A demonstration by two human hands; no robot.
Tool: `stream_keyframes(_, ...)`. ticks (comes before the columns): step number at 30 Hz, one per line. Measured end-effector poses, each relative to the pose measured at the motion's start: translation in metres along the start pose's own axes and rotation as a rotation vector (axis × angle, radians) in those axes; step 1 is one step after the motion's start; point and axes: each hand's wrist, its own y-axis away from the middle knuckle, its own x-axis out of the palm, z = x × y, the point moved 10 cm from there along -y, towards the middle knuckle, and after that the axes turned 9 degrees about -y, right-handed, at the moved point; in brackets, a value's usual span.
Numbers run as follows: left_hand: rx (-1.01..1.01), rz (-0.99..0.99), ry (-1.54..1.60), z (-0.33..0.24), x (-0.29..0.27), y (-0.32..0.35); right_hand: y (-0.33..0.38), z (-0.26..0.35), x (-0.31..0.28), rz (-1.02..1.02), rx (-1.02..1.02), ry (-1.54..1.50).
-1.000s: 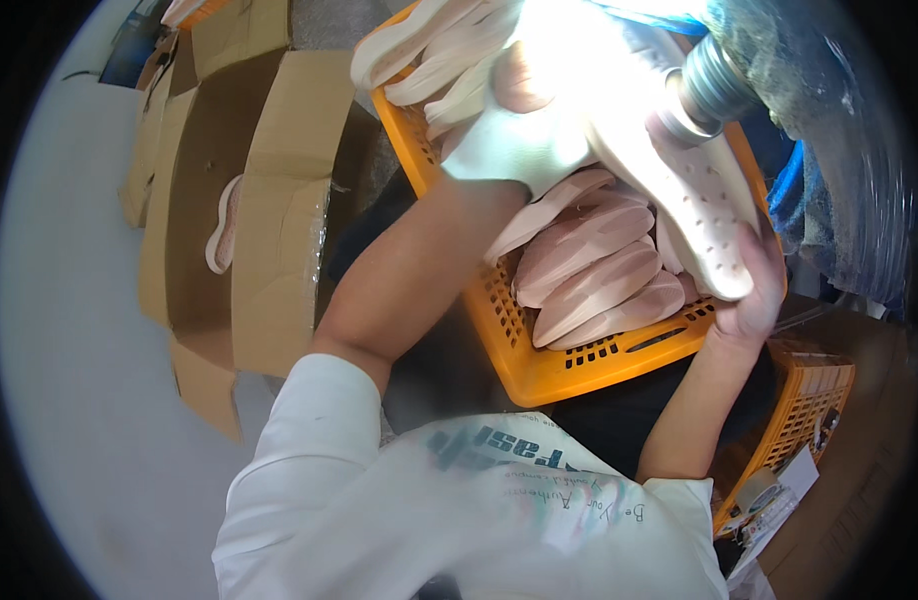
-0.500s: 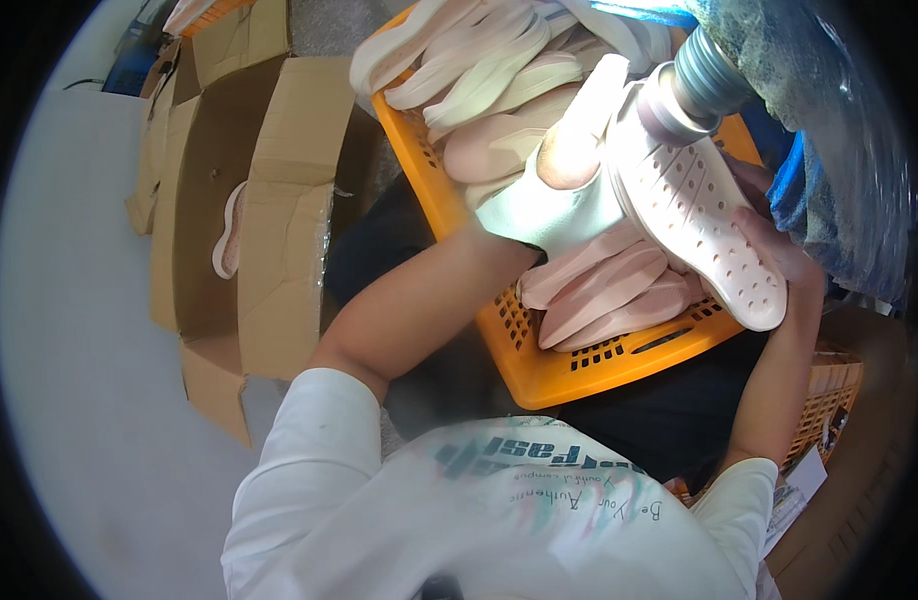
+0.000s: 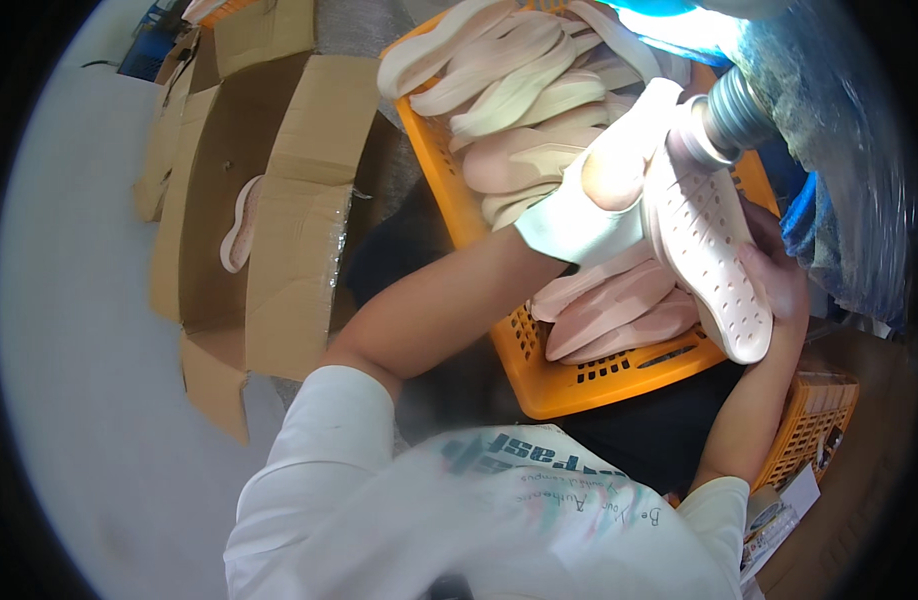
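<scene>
A pale pink shoe sole (image 3: 717,265) with rows of small holes is tilted over the right part of an orange basket (image 3: 569,395). Its far end meets a ribbed metal fitting (image 3: 731,118) under a bright lamp. My left hand (image 3: 614,175), in a white glove that leaves part of its back bare, is closed at the sole's left edge; glare and the sole hide most of its fingers. My bare right hand (image 3: 774,275) grips the sole's right edge from beneath. Several pink and cream soles (image 3: 509,75) fill the basket.
Left of the basket stands an open cardboard box (image 3: 297,220) with one sole (image 3: 241,225) inside. Plastic-wrapped equipment (image 3: 849,160) hangs close on the right. Below it are a second orange basket (image 3: 807,420) and a roll of tape (image 3: 764,508).
The sole's near end has swung left and toward me, so it stands steeper under the metal fitting. Both hands have moved with it. The whole view has shifted slightly.
</scene>
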Motion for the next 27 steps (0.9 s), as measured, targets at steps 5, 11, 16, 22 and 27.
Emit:
stream_keyframes(5,-0.013,-0.003,-0.007,-0.001,0.003,0.001,0.007,0.037,0.008,-0.023,-0.120,0.273)
stream_keyframes(11,-0.034,0.002,-0.009,0.008,0.006,0.003,0.022,0.054,-0.022,-0.313,-0.162,0.530)
stream_keyframes(16,-0.058,-0.011,0.020,0.015,0.009,-0.004,0.034,0.021,-0.040,-0.477,0.112,0.365)
stream_keyframes(22,-0.054,-0.036,0.036,0.011,0.006,-0.013,0.023,0.034,0.020,-0.098,-0.095,-0.145)
stream_keyframes(27,-0.049,-0.058,0.030,0.008,0.014,-0.007,0.032,0.032,0.039,-0.228,-0.216,-0.414)
